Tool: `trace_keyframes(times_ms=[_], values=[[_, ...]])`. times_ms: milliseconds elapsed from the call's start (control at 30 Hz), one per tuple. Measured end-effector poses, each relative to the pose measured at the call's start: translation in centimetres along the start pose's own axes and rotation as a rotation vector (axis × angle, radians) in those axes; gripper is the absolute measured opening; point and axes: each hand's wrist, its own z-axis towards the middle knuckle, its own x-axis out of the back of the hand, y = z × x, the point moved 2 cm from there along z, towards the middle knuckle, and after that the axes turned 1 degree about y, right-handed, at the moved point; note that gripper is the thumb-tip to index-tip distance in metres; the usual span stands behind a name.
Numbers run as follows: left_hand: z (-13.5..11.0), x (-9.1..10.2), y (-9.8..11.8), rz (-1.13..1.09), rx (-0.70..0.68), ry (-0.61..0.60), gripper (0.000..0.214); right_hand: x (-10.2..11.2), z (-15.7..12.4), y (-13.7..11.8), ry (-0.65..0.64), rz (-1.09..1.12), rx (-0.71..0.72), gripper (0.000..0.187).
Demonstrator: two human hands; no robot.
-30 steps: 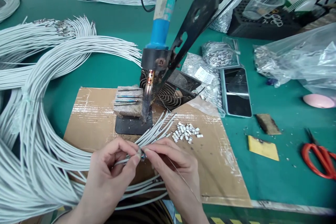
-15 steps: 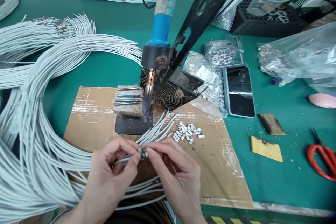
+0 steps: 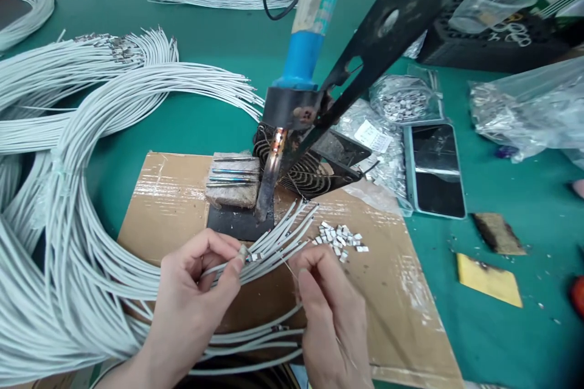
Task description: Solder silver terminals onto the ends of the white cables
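One cable [image 3: 213, 269], clip [image 3: 255, 257] apparently fitted, is sitting pinched in the left hand [image 3: 196, 289]; the right hand [image 3: 331, 310] is pinching thin wire [image 3: 288, 267]; loose clips [image 3: 338, 237] are lying unused.

Left hand [image 3: 196, 295] pinches cable [image 3: 213, 269]; right hand [image 3: 333, 313], thin wire [image 3: 288, 266].

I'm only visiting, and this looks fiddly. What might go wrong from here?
The soldering iron points its tip downward beyond the left hand and right hand; if hot, which the picture cannot show, it might burn a stray finger.
The left hand pinches a cable, with a small metal piece just past the fingertips; its alignment could slip.
Loose connectors lie near the right hand, so a careless brush might scatter them.
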Motion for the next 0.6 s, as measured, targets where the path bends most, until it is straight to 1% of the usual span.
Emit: trace_keyframes(times_ms=[67, 167, 267, 500, 600], values=[[0.1, 0.0, 0.1, -0.006, -0.002, 0.022, 0.013, -0.1, 0.2, -0.3, 0.004, 0.044, 0.025, 0.034], [0.2, -0.2, 0.3, -0.014, -0.004, 0.049, 0.013, -0.5, 0.5, -0.7, 0.020, 0.134, 0.063, 0.030], [0.5, -0.4, 0.4, -0.015, -0.008, 0.062, 0.014, -1.1, 0.5, -1.0, 0.060, 0.186, 0.051, 0.023], [1.2, -0.3, -0.7, 0.031, -0.109, -0.005, 0.013, -1.5, 0.5, -1.4, 0.075, 0.184, 0.038, 0.020], [1.3, -0.3, -1.1, 0.038, -0.131, 0.006, 0.013, -1.5, 0.7, -1.6, 0.093, 0.188, 0.051, 0.020]])
